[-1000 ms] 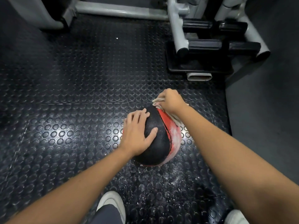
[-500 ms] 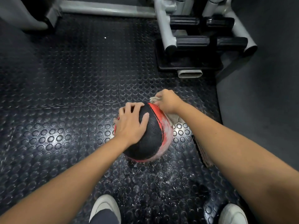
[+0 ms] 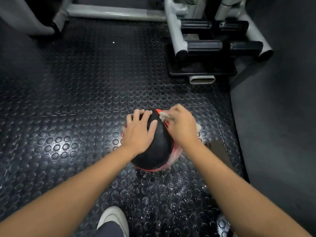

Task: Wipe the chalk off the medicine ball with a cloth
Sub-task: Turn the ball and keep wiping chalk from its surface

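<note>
Pale cloth — half hidden, under right hand

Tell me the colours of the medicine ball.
The medicine ball is black with red panels, chalk-whitened on the right; head view.

A grey machine frame stands on studded black matting, a white shoe nearer.

Both forearms are bare from the lower edge up to the wrists, and the left hand and right hand are bare too. A white shoe with a rounded toe shows below, with a dark navy trouser leg over it. A second shoe is blurred at the lower right.
</note>
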Action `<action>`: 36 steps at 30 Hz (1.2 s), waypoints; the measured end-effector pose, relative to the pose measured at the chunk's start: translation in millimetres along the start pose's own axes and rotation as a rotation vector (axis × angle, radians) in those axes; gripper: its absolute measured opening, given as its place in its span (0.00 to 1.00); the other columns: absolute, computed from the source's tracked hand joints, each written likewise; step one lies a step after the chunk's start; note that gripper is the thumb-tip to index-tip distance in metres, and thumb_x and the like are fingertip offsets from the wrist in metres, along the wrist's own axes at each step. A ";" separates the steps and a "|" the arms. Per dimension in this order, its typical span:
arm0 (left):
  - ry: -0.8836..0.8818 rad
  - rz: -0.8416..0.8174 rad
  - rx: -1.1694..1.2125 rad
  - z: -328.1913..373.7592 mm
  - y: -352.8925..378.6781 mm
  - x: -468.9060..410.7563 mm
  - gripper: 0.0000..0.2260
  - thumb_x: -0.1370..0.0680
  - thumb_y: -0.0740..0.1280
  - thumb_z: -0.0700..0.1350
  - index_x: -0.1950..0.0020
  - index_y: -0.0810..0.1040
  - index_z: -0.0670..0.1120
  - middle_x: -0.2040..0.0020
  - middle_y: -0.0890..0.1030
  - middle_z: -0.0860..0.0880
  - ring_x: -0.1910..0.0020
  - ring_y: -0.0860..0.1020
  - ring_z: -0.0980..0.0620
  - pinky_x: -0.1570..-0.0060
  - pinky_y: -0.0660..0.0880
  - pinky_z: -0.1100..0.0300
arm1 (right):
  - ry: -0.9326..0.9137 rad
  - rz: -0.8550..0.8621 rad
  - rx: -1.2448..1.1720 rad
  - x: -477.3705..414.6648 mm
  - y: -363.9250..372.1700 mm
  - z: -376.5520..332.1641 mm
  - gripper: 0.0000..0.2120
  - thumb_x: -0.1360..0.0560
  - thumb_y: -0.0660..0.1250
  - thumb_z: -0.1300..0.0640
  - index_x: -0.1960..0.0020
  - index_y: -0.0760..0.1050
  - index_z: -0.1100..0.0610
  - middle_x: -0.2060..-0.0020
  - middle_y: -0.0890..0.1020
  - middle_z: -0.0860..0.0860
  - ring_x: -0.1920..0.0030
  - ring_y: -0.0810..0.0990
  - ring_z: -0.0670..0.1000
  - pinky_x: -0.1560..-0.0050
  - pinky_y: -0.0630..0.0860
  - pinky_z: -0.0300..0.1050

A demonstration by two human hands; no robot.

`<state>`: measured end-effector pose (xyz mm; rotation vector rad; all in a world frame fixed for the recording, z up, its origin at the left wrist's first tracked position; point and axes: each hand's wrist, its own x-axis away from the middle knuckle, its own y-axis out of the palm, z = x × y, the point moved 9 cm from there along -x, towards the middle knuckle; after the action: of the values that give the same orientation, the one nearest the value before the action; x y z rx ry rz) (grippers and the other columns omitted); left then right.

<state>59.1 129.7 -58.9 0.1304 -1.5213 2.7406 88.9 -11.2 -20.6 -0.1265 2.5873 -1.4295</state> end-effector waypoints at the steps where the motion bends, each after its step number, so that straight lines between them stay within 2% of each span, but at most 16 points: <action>1: 0.024 0.000 -0.028 4.4 1.9 5.0 0.20 0.19 0.52 0.59 0.31 0.66 0.53 0.35 0.64 0.50 0.37 0.63 0.44 0.42 0.69 0.38 | 0.005 -0.058 0.047 -18.5 9.6 -0.2 0.08 0.26 0.66 0.63 0.52 0.83 0.57 0.55 0.78 0.51 0.55 0.76 0.54 0.61 0.69 0.44; 4: 0.042 0.004 -0.034 10.1 3.2 7.7 0.22 0.21 0.49 0.61 0.32 0.67 0.54 0.36 0.65 0.52 0.38 0.64 0.45 0.42 0.69 0.39 | 0.055 -0.104 0.043 -32.1 16.0 12.3 0.06 0.25 0.66 0.58 0.52 0.83 0.55 0.56 0.79 0.49 0.55 0.79 0.53 0.58 0.74 0.46; 6: 0.013 0.009 0.009 5.6 1.6 1.5 0.20 0.20 0.50 0.60 0.32 0.68 0.54 0.37 0.65 0.52 0.38 0.64 0.46 0.43 0.70 0.39 | 0.099 -0.042 -0.064 -1.2 1.4 20.3 0.06 0.24 0.68 0.57 0.50 0.84 0.52 0.57 0.79 0.46 0.57 0.79 0.49 0.58 0.75 0.44; 10: -0.041 -0.003 0.064 -4.9 -0.9 -11.7 0.18 0.19 0.54 0.57 0.32 0.69 0.53 0.38 0.66 0.50 0.39 0.64 0.44 0.42 0.70 0.41 | 0.093 0.062 -0.239 74.3 -20.4 14.5 0.12 0.28 0.70 0.68 0.52 0.85 0.53 0.55 0.81 0.46 0.57 0.80 0.50 0.56 0.78 0.48; 12: -0.037 -0.009 0.068 -6.8 -2.1 -11.6 0.20 0.19 0.52 0.58 0.31 0.68 0.51 0.37 0.66 0.49 0.39 0.64 0.43 0.41 0.70 0.41 | 0.133 0.046 -0.266 70.8 -15.1 15.7 0.11 0.27 0.70 0.67 0.53 0.85 0.53 0.56 0.80 0.44 0.61 0.80 0.50 0.60 0.78 0.48; 16: -0.020 0.005 0.050 -7.5 -2.4 -2.1 0.24 0.21 0.49 0.61 0.31 0.67 0.51 0.37 0.65 0.49 0.40 0.63 0.44 0.41 0.69 0.40 | 0.175 -0.033 -0.139 4.0 -2.1 15.5 0.05 0.25 0.70 0.58 0.51 0.84 0.53 0.56 0.79 0.43 0.58 0.77 0.46 0.62 0.70 0.36; 17: -0.022 0.011 0.050 -8.1 -2.2 -0.4 0.23 0.20 0.50 0.61 0.31 0.67 0.51 0.37 0.66 0.49 0.39 0.63 0.44 0.41 0.70 0.40 | 0.182 -0.046 -0.100 -11.5 2.9 16.4 0.06 0.25 0.70 0.57 0.49 0.83 0.53 0.56 0.79 0.44 0.56 0.78 0.46 0.61 0.70 0.36; 19: -0.049 0.019 0.073 -10.2 -3.7 -2.5 0.20 0.19 0.53 0.58 0.31 0.68 0.52 0.37 0.66 0.49 0.39 0.64 0.44 0.43 0.71 0.41 | 0.210 -0.059 -0.059 -24.4 8.7 20.7 0.07 0.25 0.69 0.55 0.48 0.82 0.53 0.54 0.81 0.46 0.54 0.80 0.48 0.58 0.73 0.40; 22: -0.093 0.018 0.115 -15.2 -7.0 -12.9 0.17 0.18 0.53 0.56 0.32 0.68 0.52 0.38 0.67 0.48 0.40 0.64 0.43 0.43 0.70 0.44 | 0.240 -0.039 -0.131 4.3 2.2 27.5 0.05 0.25 0.70 0.55 0.50 0.82 0.54 0.56 0.79 0.44 0.58 0.79 0.46 0.56 0.78 0.46; 25: -0.115 0.003 0.138 -18.8 -7.0 -19.7 0.17 0.18 0.53 0.55 0.32 0.68 0.51 0.38 0.67 0.47 0.40 0.64 0.41 0.43 0.68 0.46 | 0.203 -0.025 -0.201 54.9 -11.4 25.8 0.06 0.26 0.70 0.62 0.51 0.84 0.55 0.57 0.79 0.45 0.59 0.79 0.47 0.56 0.78 0.43; 27: -0.108 -0.006 0.130 -18.2 -6.4 -18.5 0.17 0.18 0.53 0.55 0.31 0.68 0.51 0.38 0.67 0.48 0.39 0.63 0.41 0.43 0.67 0.46 | 0.208 -0.021 -0.238 62.8 -12.5 27.2 0.07 0.26 0.71 0.63 0.53 0.85 0.54 0.56 0.80 0.46 0.58 0.79 0.49 0.55 0.78 0.45; 31: -0.054 0.025 0.098 -13.8 -10.3 -10.2 0.18 0.17 0.53 0.53 0.30 0.68 0.48 0.38 0.67 0.47 0.41 0.63 0.42 0.40 0.65 0.48 | 0.198 -0.012 -0.195 12.6 -3.3 22.2 0.06 0.26 0.71 0.60 0.51 0.84 0.52 0.56 0.79 0.45 0.57 0.77 0.47 0.56 0.76 0.44; 34: -0.038 0.055 0.110 -16.7 -11.1 -3.8 0.18 0.17 0.54 0.52 0.31 0.68 0.47 0.39 0.67 0.47 0.43 0.64 0.42 0.39 0.64 0.49 | 0.189 -0.054 -0.096 -26.5 14.4 13.7 0.06 0.26 0.71 0.57 0.50 0.81 0.54 0.57 0.78 0.45 0.55 0.78 0.49 0.59 0.71 0.42; 36: -0.059 0.064 0.146 -22.1 -12.8 -4.6 0.17 0.17 0.54 0.52 0.31 0.69 0.48 0.39 0.67 0.47 0.43 0.64 0.42 0.39 0.62 0.50 | 0.197 -0.060 -0.094 -26.7 17.7 10.8 0.05 0.26 0.71 0.56 0.51 0.81 0.54 0.57 0.79 0.45 0.55 0.79 0.49 0.59 0.73 0.44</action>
<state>62.7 155.5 -60.0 0.1675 -1.3593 2.9233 117.4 -6.4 -38.1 -0.0805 2.8334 -1.4060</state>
